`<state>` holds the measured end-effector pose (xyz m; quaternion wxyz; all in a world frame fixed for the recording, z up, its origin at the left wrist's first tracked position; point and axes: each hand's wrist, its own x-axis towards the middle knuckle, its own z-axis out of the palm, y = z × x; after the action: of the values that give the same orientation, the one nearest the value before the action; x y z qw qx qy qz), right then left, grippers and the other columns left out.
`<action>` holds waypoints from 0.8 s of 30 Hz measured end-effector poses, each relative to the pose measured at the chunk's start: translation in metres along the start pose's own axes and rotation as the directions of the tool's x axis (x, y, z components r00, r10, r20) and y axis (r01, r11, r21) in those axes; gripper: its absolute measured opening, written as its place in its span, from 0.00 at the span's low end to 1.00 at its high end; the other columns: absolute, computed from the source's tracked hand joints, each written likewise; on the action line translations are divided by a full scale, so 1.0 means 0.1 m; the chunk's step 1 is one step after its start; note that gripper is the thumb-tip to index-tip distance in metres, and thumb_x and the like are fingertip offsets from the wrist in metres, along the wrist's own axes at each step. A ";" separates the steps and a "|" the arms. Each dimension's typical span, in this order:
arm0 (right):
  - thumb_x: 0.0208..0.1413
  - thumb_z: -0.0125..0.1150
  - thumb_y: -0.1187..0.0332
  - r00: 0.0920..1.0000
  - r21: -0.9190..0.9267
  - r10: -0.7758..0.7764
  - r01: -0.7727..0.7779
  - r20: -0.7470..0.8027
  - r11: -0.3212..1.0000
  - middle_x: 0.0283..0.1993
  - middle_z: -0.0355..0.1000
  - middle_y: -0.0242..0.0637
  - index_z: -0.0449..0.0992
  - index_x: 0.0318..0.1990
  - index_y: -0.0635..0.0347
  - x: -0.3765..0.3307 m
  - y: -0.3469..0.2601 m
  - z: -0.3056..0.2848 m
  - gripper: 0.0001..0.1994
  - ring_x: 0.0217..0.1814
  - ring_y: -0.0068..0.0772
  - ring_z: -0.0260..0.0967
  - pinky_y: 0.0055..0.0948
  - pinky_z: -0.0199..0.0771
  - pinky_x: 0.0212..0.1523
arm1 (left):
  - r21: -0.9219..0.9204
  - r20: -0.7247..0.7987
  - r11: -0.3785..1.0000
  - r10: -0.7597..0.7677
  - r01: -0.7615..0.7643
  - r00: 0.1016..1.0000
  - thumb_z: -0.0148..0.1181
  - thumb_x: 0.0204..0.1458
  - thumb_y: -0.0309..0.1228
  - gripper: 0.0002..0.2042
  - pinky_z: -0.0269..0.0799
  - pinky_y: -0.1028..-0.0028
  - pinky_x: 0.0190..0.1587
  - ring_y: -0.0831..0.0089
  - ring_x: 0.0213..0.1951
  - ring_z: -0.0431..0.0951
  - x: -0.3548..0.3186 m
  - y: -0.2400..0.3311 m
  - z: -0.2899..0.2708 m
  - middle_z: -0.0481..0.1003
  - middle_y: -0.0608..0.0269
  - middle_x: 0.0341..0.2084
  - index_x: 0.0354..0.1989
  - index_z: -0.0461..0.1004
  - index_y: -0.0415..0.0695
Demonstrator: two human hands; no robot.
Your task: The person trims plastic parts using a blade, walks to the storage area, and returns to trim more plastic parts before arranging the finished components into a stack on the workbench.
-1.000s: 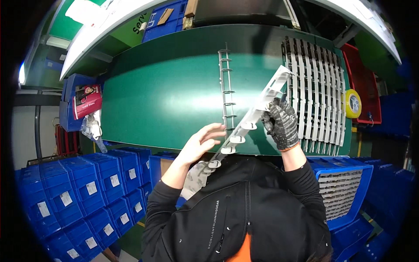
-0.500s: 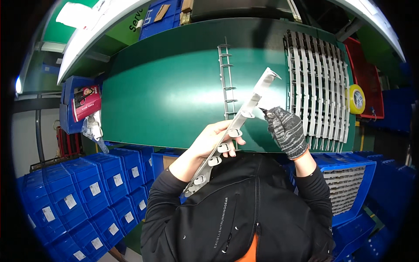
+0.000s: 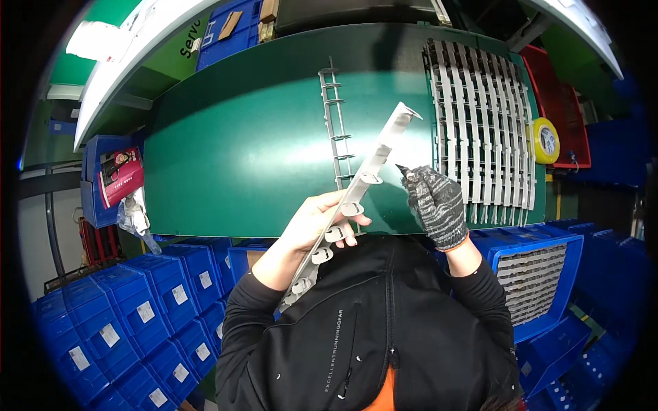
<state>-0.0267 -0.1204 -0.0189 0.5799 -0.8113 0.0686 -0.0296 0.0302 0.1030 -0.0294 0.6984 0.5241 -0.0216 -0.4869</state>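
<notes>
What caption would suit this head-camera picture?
Bare left hand holds a long grey plastic strip over a green table; gloved right hand works its edge.

The long white plastic strip (image 3: 356, 198) has swung round in the bare left hand (image 3: 322, 222) — a second ago it lay broad-side up, tip toward 2 o'clock; now it is edge-on, tip nearer 1 o'clock. The gloved right hand (image 3: 435, 205) has let go — now just beside it at 3 o'clock
</notes>
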 end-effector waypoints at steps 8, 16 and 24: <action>0.48 0.54 0.68 0.930 -0.335 -0.365 0.335 -0.029 0.881 0.28 0.70 0.42 0.75 0.31 0.60 -0.09 0.07 0.18 0.07 0.30 0.42 0.68 0.35 0.67 0.32 | -0.125 0.022 0.992 -0.016 0.018 1.000 0.53 0.51 0.37 0.23 0.73 0.79 0.22 0.69 0.27 0.78 0.03 0.01 -0.03 0.73 0.50 0.36 0.52 0.61 0.36; 0.44 0.60 0.68 0.986 -0.363 -0.162 0.138 -0.037 0.921 0.24 0.68 0.40 0.74 0.28 0.61 -0.08 -0.05 0.26 0.07 0.26 0.39 0.67 0.31 0.66 0.27 | -0.050 0.011 0.999 0.018 -0.017 1.000 0.53 0.49 0.47 0.29 0.73 0.78 0.20 0.67 0.25 0.77 0.04 0.01 0.01 0.73 0.45 0.35 0.50 0.61 0.32; 0.42 0.61 0.69 0.970 -0.380 -0.233 0.190 -0.069 0.905 0.24 0.68 0.40 0.75 0.26 0.61 -0.09 -0.08 0.29 0.06 0.26 0.39 0.67 0.31 0.66 0.28 | -0.041 0.020 0.999 0.032 -0.031 0.999 0.52 0.50 0.46 0.28 0.72 0.79 0.19 0.68 0.24 0.77 0.02 0.01 0.00 0.73 0.48 0.33 0.50 0.61 0.33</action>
<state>-0.0312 -0.0894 -0.0206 0.4047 -0.9057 0.0171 -0.1249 0.0315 0.1016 -0.0293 0.7161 0.5044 -0.0273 -0.4817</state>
